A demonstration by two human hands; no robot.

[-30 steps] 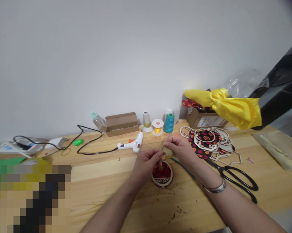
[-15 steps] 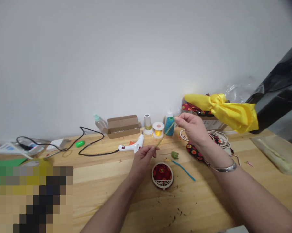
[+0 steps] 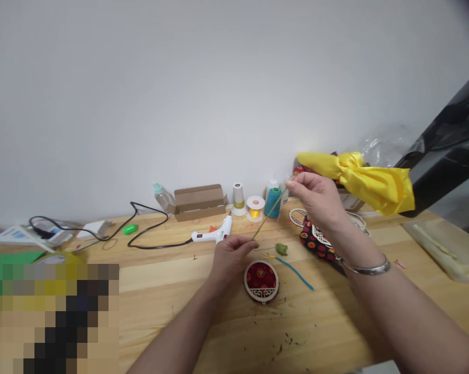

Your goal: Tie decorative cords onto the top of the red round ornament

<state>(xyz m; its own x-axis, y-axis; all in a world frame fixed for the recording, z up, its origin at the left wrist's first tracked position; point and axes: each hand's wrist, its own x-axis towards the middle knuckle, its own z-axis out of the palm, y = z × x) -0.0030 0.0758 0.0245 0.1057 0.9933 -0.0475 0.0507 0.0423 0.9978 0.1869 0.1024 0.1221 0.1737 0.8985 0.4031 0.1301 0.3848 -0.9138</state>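
A thin yellow-green cord runs taut on a slant between my two hands. My left hand pinches its lower end above the table. Higher and to the right, my right hand pinches the upper end near the wall. Just below my left hand lies a round ornament with a pale fretwork frame over dark red patterned fabric. Beside it are a small green piece, its kind unclear, and a blue tassel-like strand with a yellow top.
A white glue gun lies left of my hands, its black cable trailing left. Behind stand an open cardboard box, a yellow thread spool and a teal thread cone. Yellow cloth covers a box at right. Dark scraps dot the table.
My right hand has moved slightly up and right, lengthening the stretch of cord between the hands. My left hand still pinches the lower end, shifted only slightly.
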